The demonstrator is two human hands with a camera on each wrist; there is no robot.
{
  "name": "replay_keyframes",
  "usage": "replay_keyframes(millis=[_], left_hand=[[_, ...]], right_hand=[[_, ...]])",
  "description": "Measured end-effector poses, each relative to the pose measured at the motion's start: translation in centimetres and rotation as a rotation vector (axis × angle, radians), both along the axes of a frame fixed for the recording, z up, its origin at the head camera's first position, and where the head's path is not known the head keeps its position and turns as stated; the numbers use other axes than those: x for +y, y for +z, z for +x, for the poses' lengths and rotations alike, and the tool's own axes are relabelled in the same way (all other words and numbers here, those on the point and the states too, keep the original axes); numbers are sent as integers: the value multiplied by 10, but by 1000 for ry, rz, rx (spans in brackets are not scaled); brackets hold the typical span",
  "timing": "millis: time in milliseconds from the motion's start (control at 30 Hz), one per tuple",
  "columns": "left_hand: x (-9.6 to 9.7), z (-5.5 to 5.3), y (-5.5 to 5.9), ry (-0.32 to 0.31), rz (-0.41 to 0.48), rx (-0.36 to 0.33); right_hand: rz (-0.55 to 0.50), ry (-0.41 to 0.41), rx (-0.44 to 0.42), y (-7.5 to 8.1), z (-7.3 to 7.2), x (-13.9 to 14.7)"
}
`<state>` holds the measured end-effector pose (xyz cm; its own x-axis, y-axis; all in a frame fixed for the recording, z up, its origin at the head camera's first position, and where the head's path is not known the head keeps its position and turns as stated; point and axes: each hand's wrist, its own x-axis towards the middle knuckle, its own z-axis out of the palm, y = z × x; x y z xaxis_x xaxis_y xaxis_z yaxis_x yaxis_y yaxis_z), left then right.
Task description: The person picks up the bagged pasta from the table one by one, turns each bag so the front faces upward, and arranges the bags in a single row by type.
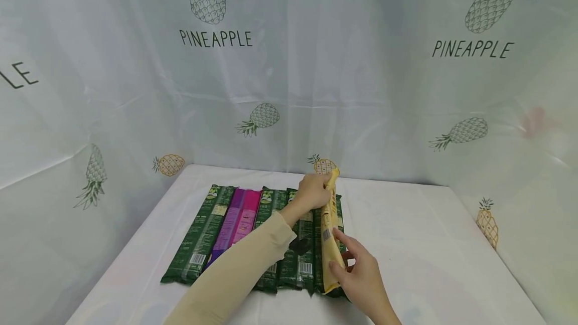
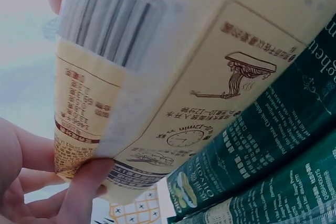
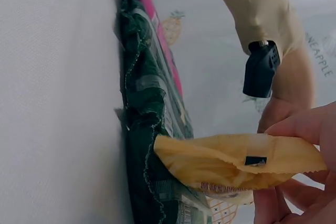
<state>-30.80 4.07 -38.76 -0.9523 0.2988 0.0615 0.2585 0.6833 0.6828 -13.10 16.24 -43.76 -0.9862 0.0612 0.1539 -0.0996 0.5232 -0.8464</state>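
Note:
A long yellow spaghetti packet [image 1: 331, 234] is held at both ends, tilted up on its edge over the rightmost green spaghetti packet [image 1: 341, 222]. My left hand [image 1: 312, 192] reaches across and pinches its far end. In the left wrist view, the fingers [image 2: 89, 187] grip that end beside printed cooking pictures and a barcode. At the near end, my right hand [image 1: 361, 272] holds the packet between thumb and fingers. The right wrist view shows the crimped yellow end close over the green packets, with the right hand [image 3: 299, 177] around it.
To the left lie several green packets [image 1: 198, 237] side by side, with a purple and pink packet [image 1: 244, 212] among them. They rest on a white-covered table [image 1: 406, 245]. Behind stands a pineapple-printed curtain [image 1: 343, 74]. A black wrist camera [image 3: 261, 69] sits on the left sleeve.

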Motion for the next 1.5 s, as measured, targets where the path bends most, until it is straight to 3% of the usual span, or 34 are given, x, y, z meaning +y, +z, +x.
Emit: replay_keyframes(millis=[133,367,467,700,1000,1200,1500], left_hand=[[-4,1,0,8,66,24],[-11,3,8,-10,135,39],[-14,3,9,-25,158,34],[-18,2,10,-19,262,2],[-17,5,7,-26,388,-58],[-21,10,0,-7,448,-92],[-25,20,-12,18,572,-125]], right_hand=[[-52,20,-56,-2,-3,2],[-471,72,-337,-11,-15,18],[-527,81,-381,-15,-17,23],[-538,106,-392,-17,-20,27],[-757,243,-445,-11,-18,35],[-779,153,-434,-10,-16,33],[-709,64,-296,-5,-14,26]])
